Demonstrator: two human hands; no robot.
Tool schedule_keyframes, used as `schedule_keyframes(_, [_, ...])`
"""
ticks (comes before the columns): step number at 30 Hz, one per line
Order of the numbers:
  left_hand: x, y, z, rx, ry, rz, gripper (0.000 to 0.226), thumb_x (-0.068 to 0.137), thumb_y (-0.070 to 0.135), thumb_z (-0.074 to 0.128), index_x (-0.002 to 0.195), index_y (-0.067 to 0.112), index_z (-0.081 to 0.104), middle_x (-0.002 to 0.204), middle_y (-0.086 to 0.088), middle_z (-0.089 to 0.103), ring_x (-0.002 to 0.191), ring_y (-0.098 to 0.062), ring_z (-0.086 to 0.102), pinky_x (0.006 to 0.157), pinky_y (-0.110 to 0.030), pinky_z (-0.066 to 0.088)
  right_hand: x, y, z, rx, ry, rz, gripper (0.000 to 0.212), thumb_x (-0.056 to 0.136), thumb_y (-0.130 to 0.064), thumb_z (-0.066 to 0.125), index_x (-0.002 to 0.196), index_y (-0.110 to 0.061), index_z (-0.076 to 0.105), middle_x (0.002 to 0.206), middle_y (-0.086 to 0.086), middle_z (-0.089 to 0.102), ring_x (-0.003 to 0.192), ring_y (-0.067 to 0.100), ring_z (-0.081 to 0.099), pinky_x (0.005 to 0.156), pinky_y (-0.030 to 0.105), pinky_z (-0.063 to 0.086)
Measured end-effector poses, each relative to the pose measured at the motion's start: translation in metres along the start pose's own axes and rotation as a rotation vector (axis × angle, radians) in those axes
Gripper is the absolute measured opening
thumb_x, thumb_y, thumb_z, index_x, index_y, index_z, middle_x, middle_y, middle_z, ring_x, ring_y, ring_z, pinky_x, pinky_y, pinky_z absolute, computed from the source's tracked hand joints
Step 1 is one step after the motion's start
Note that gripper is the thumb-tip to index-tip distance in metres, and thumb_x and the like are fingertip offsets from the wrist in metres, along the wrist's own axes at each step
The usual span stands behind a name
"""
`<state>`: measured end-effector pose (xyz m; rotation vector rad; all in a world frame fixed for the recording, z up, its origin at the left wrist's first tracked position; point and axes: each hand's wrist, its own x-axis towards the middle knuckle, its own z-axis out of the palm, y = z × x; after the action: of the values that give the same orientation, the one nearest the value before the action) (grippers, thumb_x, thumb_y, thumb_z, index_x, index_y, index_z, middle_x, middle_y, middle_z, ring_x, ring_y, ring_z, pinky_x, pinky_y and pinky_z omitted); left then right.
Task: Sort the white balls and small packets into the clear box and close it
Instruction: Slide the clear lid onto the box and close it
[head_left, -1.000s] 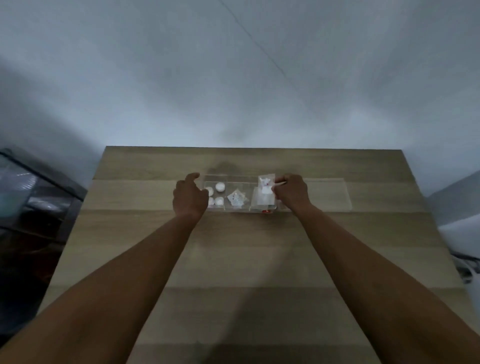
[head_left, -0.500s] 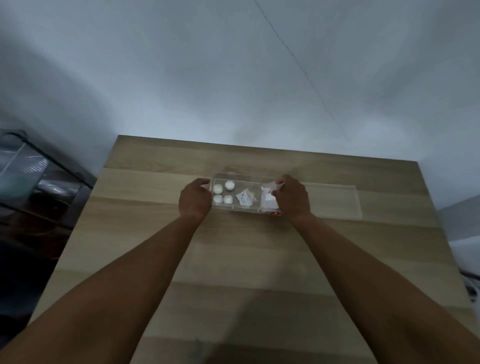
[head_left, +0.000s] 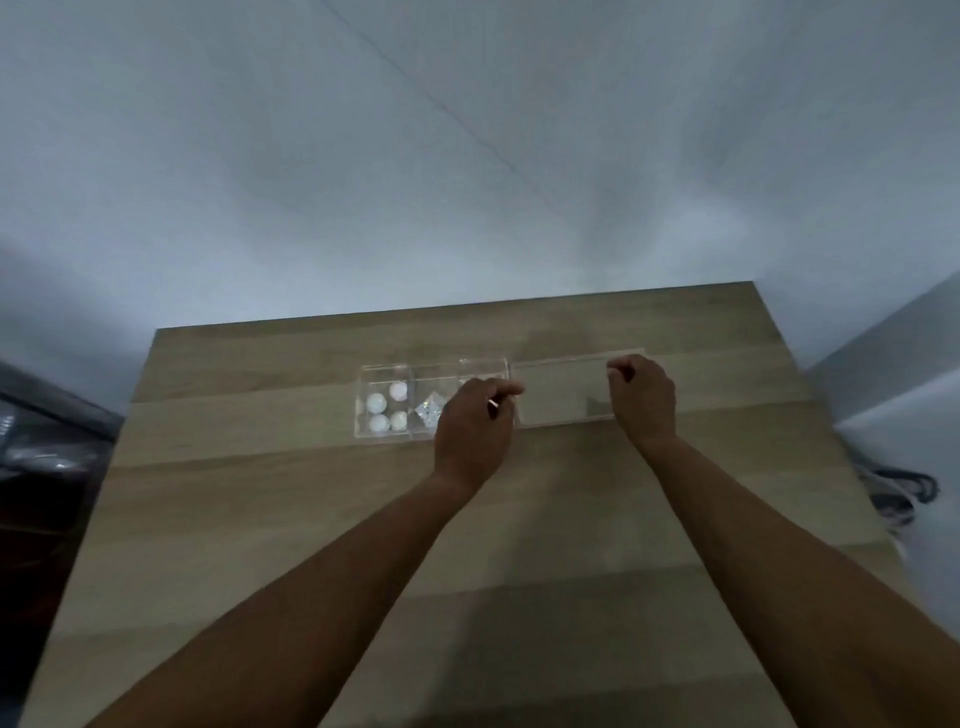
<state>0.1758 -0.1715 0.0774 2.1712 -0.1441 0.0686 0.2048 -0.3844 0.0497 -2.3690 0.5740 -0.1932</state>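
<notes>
Your left hand (head_left: 470, 426) and right hand (head_left: 643, 397), both loosely curled on nothing, flank the flat clear plastic lid (head_left: 563, 392) lying on the wooden surface (head_left: 311, 519) beside the clear compartmented box (head_left: 382, 400); likely light, stiff and slippery, so pinch its edges.

I see my left hand (head_left: 475, 428) over the clear box's (head_left: 382, 370) right end, four white balls (head_left: 387, 412) left of it, and my right hand (head_left: 644, 397) curled on the flat lid (head_left: 558, 395).
</notes>
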Motion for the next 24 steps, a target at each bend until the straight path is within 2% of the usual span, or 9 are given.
schedule_keyframes(2, [-0.001, 0.011, 0.024, 0.000, -0.127, -0.017, 0.026, 0.089, 0.012, 0.059, 0.110, 0.019, 0.070, 0.107, -0.002, 0.070, 0.085, -0.009, 0.063, 0.087, -0.034, 0.054, 0.002, 0.016, -0.009, -0.016, -0.011, 0.041, 0.023, 0.090, -0.013, 0.057, 0.108, -0.006, 0.069, 0.110, 0.018, 0.069, 0.104, 0.031, 0.063, 0.091, 0.034, 0.047])
schedule_keyframes(4, [0.001, 0.019, 0.047, 0.029, -0.253, -0.074, 0.036, 0.089, 0.014, 0.058, 0.124, 0.019, 0.063, 0.122, -0.005, 0.064, 0.103, -0.013, 0.060, 0.100, -0.034, 0.049, 0.004, 0.033, -0.017, -0.031, -0.039, 0.101, 0.027, 0.087, -0.013, 0.059, 0.112, -0.006, 0.066, 0.114, 0.022, 0.064, 0.110, 0.035, 0.057, 0.097, 0.039, 0.044])
schedule_keyframes(6, [0.006, 0.023, 0.066, 0.087, -0.340, -0.138, 0.051, 0.088, 0.020, 0.058, 0.138, 0.020, 0.050, 0.144, -0.008, 0.048, 0.132, -0.022, 0.046, 0.113, -0.034, 0.036, 0.005, 0.047, -0.023, -0.068, -0.066, 0.142, 0.033, 0.085, -0.016, 0.061, 0.117, -0.006, 0.062, 0.117, 0.023, 0.059, 0.114, 0.038, 0.052, 0.099, 0.041, 0.042])
schedule_keyframes(8, [0.013, 0.024, 0.079, 0.160, -0.391, -0.233, 0.066, 0.087, 0.026, 0.060, 0.148, 0.021, 0.035, 0.159, -0.013, 0.025, 0.148, -0.029, 0.023, 0.120, -0.040, 0.024, 0.006, 0.056, -0.025, -0.102, -0.077, 0.156, 0.039, 0.084, -0.020, 0.063, 0.121, -0.006, 0.059, 0.120, 0.024, 0.058, 0.115, 0.038, 0.051, 0.098, 0.040, 0.042])
schedule_keyframes(11, [0.024, 0.022, 0.095, 0.283, -0.441, -0.321, 0.080, 0.088, 0.031, 0.060, 0.153, 0.019, 0.016, 0.163, -0.021, -0.001, 0.151, -0.036, 0.000, 0.122, -0.044, 0.010, 0.009, 0.063, -0.025, -0.133, -0.139, 0.164, 0.052, 0.084, -0.024, 0.064, 0.131, -0.005, 0.052, 0.130, 0.024, 0.055, 0.122, 0.037, 0.048, 0.101, 0.040, 0.040])
schedule_keyframes(14, [0.032, 0.019, 0.104, 0.293, -0.434, -0.405, 0.083, 0.089, 0.031, 0.060, 0.154, 0.020, 0.010, 0.162, -0.021, -0.013, 0.151, -0.036, -0.009, 0.122, -0.044, 0.007, 0.009, 0.063, -0.020, -0.119, -0.217, 0.157, 0.062, 0.085, -0.027, 0.065, 0.138, -0.005, 0.042, 0.139, 0.022, 0.049, 0.129, 0.038, 0.043, 0.106, 0.042, 0.037])
schedule_keyframes(20, [0.032, 0.019, 0.108, 0.211, -0.364, -0.499, 0.078, 0.086, 0.027, 0.060, 0.153, 0.021, 0.019, 0.163, -0.020, -0.011, 0.152, -0.033, -0.008, 0.122, -0.041, 0.009, 0.006, 0.062, -0.011, -0.122, -0.293, 0.164, 0.074, 0.088, -0.030, 0.060, 0.148, -0.006, 0.025, 0.155, 0.015, 0.030, 0.142, 0.031, 0.026, 0.116, 0.042, 0.028])
schedule_keyframes(24, [0.028, 0.020, 0.106, 0.139, -0.305, -0.471, 0.062, 0.087, 0.022, 0.059, 0.146, 0.023, 0.037, 0.163, -0.020, 0.007, 0.152, -0.031, 0.003, 0.123, -0.040, 0.012, 0.005, 0.063, -0.008, -0.057, -0.240, 0.192, 0.072, 0.088, -0.023, 0.061, 0.148, -0.003, 0.025, 0.154, 0.018, 0.031, 0.142, 0.031, 0.026, 0.117, 0.039, 0.025])
